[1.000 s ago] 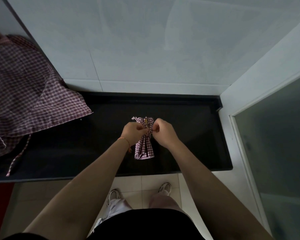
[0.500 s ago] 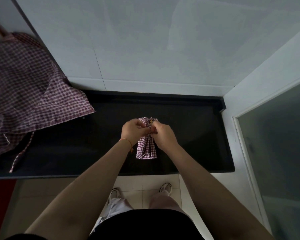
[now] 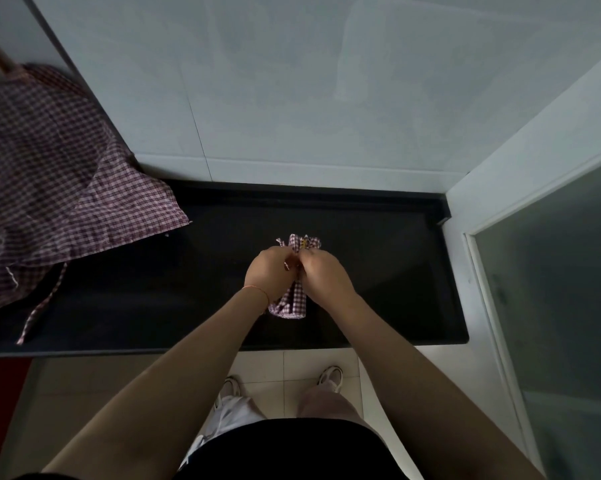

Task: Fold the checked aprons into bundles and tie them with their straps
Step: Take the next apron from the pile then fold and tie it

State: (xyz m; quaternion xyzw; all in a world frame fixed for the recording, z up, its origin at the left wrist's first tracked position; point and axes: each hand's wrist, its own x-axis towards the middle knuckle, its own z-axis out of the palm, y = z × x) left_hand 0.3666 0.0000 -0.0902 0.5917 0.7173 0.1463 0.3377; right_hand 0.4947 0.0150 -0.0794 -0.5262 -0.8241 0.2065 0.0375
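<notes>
A small checked apron bundle (image 3: 288, 303) is seen lying lengthwise on the black worktop (image 3: 378, 271), a little right of its middle, with its far end fanned out beyond the knuckles. The left hand (image 3: 269, 271) and the right hand (image 3: 323, 277) are brought together over the bundle's upper part, touching or almost touching each other, and each grip is curled in on the cloth at what is taken to be the strap; the strap itself is hidden under the fingers, so whether a knot is already formed cannot be told. The step in hand is judged to be the tying of this bundle, the folding of it being already done. For the next move the strap ends would have to be drawn apart and pulled snug, with the roll kept pressed down so that it is not loosened or dragged along the worktop, and the knot seated across the middle of the roll. A second checked apron (image 3: 67, 188) is seen unfolded at the left end of the worktop, well apart from the bundle, with a strap end (image 3: 41, 306) trailing toward the front edge; it is judged to be still awaiting folding.
</notes>
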